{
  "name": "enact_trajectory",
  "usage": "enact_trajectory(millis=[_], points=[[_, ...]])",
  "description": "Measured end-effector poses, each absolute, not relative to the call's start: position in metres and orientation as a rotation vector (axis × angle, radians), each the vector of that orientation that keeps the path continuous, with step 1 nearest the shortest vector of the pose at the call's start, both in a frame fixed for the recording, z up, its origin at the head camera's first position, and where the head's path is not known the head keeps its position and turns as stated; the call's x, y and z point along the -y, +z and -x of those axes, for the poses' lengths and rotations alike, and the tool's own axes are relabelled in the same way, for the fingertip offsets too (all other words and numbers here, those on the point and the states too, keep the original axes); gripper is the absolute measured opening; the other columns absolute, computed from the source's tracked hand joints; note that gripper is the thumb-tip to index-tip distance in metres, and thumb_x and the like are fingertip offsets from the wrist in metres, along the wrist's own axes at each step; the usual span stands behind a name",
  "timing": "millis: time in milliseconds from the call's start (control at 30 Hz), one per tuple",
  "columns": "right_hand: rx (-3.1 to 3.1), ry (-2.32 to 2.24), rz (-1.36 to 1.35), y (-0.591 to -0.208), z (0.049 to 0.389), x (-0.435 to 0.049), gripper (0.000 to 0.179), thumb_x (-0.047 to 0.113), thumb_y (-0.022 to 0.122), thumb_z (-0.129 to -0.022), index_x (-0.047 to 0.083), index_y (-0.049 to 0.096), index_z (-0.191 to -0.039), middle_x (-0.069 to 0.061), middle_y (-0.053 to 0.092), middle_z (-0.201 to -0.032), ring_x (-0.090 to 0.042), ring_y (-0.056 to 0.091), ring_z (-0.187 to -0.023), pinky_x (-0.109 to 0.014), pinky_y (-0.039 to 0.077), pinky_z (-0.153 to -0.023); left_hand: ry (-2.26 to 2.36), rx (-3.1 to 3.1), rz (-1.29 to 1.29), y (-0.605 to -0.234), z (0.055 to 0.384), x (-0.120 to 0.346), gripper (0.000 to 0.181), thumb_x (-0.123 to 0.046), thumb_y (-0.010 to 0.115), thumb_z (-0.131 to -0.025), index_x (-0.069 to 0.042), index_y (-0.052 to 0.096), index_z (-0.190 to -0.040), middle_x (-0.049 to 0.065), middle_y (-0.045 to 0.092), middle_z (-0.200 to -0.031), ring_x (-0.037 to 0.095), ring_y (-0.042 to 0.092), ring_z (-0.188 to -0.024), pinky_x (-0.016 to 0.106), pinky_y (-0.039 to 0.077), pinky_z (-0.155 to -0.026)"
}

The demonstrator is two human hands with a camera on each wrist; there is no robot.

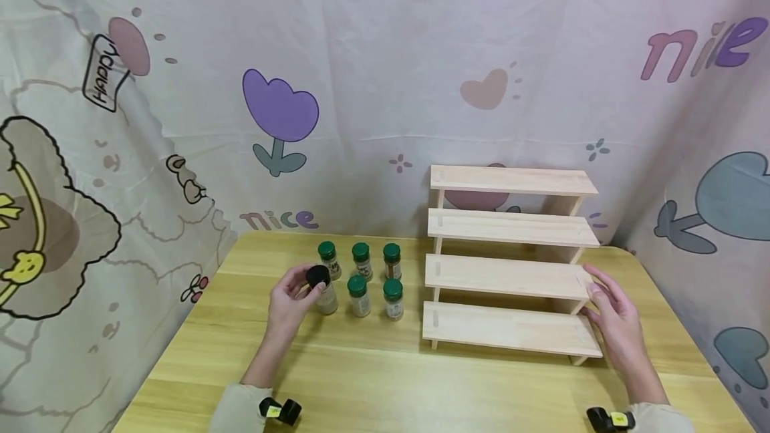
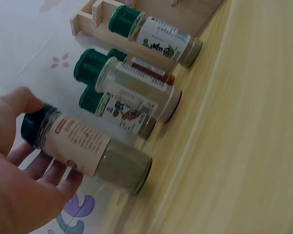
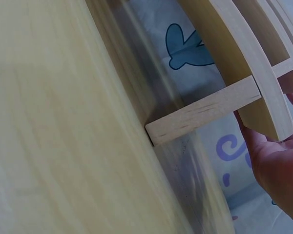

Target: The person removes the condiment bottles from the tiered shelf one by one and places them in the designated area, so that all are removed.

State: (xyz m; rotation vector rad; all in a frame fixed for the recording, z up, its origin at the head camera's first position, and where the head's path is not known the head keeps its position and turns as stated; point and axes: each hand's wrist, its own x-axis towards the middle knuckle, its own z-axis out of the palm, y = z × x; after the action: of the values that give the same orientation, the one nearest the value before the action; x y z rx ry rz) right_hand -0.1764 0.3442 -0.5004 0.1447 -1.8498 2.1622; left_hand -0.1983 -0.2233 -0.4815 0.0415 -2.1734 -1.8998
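Observation:
My left hand (image 1: 287,304) holds a glass spice jar (image 1: 327,300) with a black cap, thumb and fingers about its upper part. In the left wrist view the black-capped jar (image 2: 95,148) shows a pale label and greyish contents. Just right of it stand several green-capped spice jars (image 1: 359,299) in two rows. At the right end of a four-step wooden shelf (image 1: 505,329), my right hand (image 1: 618,319) grips the edge of a middle step. The right wrist view shows that hand (image 3: 281,168) partly, its fingers partly hidden by the board.
All of this rests on a light wooden table (image 1: 373,386). A patterned cloth (image 1: 385,85) hangs behind and at both sides. The shelf stands near the table's back edge.

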Motion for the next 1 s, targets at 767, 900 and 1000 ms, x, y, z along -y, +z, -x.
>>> enact_trajectory(millis=[767, 900, 1000], points=[[1.951, 2.091, -0.235, -0.488, 0.185, -0.35, 0.043, 0.007, 0.051, -0.108, 0.001, 0.047, -0.15, 0.01, 0.065, -0.124, 0.0, 0.064, -0.109, -0.018, 0.057, -0.083, -1.671, 2.435, 0.455, -0.473, 0.209, 0.286, 0.05, -0.012, 0.055, -0.107, 0.0, 0.039, -0.153, 0.025, 0.046, -0.151, 0.03, 0.048, -0.136, 0.017, 0.042, -0.105], [2.067, 1.883, -0.3, -0.474, 0.191, -0.361, 0.041, 0.009, 0.049, -0.109, -0.004, 0.048, -0.147, 0.014, 0.065, -0.128, 0.004, 0.061, -0.113, -0.013, 0.052, -0.088, -1.403, 2.544, 0.43, -0.46, 0.219, 0.301, 0.049, -0.023, 0.045, -0.111, -0.003, 0.039, -0.155, 0.023, 0.037, -0.159, 0.045, 0.034, -0.144, 0.047, 0.034, -0.118], [2.28, 1.498, -0.298, -0.464, 0.195, -0.371, 0.041, 0.013, 0.046, -0.11, -0.005, 0.048, -0.147, 0.012, 0.063, -0.134, 0.013, 0.052, -0.118, -0.005, 0.041, -0.094, -1.16, 2.614, 0.429, -0.45, 0.227, 0.31, 0.051, -0.027, 0.043, -0.112, -0.002, 0.038, -0.156, 0.026, 0.03, -0.162, 0.051, 0.026, -0.147, 0.07, 0.023, -0.115]])
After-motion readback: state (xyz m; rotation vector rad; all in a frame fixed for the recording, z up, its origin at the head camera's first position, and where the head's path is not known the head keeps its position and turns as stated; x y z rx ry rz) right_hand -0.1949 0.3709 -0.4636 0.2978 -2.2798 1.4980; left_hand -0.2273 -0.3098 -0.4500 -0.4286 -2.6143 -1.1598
